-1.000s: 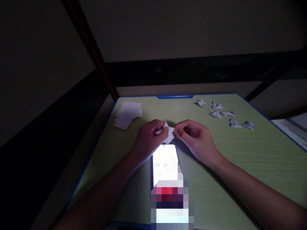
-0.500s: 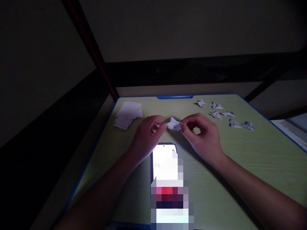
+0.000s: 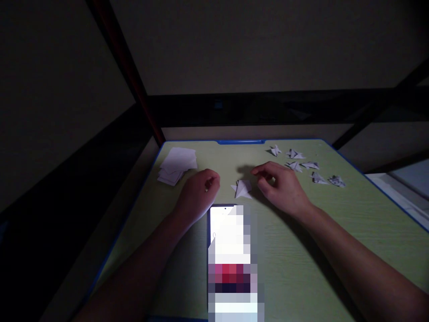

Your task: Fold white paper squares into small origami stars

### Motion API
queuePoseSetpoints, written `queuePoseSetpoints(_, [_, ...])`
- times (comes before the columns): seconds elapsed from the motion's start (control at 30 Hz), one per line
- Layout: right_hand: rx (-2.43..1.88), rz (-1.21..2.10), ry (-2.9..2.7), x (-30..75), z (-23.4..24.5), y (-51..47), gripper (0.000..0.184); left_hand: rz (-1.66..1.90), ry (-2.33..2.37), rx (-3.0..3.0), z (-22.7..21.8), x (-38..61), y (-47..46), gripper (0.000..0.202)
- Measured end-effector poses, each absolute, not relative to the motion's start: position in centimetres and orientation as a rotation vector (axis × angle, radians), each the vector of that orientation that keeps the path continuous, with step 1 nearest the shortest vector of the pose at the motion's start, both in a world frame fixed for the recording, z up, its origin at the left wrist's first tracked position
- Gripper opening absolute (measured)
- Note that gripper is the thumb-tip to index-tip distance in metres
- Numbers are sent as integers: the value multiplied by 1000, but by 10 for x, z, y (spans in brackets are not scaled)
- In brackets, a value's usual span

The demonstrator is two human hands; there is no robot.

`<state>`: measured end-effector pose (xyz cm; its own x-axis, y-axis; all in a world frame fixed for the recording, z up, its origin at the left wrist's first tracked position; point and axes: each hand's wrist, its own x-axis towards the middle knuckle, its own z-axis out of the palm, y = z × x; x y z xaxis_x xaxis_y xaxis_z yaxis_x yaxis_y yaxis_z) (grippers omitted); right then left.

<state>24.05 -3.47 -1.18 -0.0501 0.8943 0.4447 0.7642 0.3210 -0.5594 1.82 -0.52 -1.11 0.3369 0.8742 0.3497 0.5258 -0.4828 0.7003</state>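
A small folded white paper figure [image 3: 242, 188] lies on the green table [image 3: 335, 223] between my hands, touched by neither. My left hand [image 3: 197, 193] rests to its left with the fingers curled loosely and nothing in them. My right hand [image 3: 280, 188] sits to its right, fingers bent and slightly apart, empty. A lit phone [image 3: 229, 241] lies flat just in front of the figure, between my forearms.
A stack of white paper squares [image 3: 177, 164] sits at the table's back left. Several finished folded paper figures [image 3: 301, 163] are spread at the back right. A dark metal frame and a reddish post [image 3: 134, 89] rise behind the blue-edged table.
Both hands held the paper figure a second ago. They have let it go; it now lies on the table and the hands have drawn apart.
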Motion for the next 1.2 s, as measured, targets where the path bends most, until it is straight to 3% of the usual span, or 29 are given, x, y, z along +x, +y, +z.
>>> queuePoseSetpoints(0.2, [-1377, 271, -2088, 239, -13, -37, 34, 921, 1259, 2169, -11, 17, -8, 14])
queuePoseSetpoints(0.43, [-1284, 386, -2265, 238, -17, -36, 61, 884, 1275, 2164, -8, 18, -9, 14])
queuePoseSetpoints(0.8, [-1441, 176, -2304, 231, -10, -41, 43, 880, 1266, 2131, -10, 18, -8, 13])
queuePoseSetpoints(1.0, [-1542, 137, -2312, 227, -7, -45, 58, 883, 1254, 2125, -11, 17, -8, 17])
queuePoseSetpoints(1.2, [-1540, 160, -2272, 223, -16, -44, 50, 878, 1266, 2108, -12, 17, -7, 16])
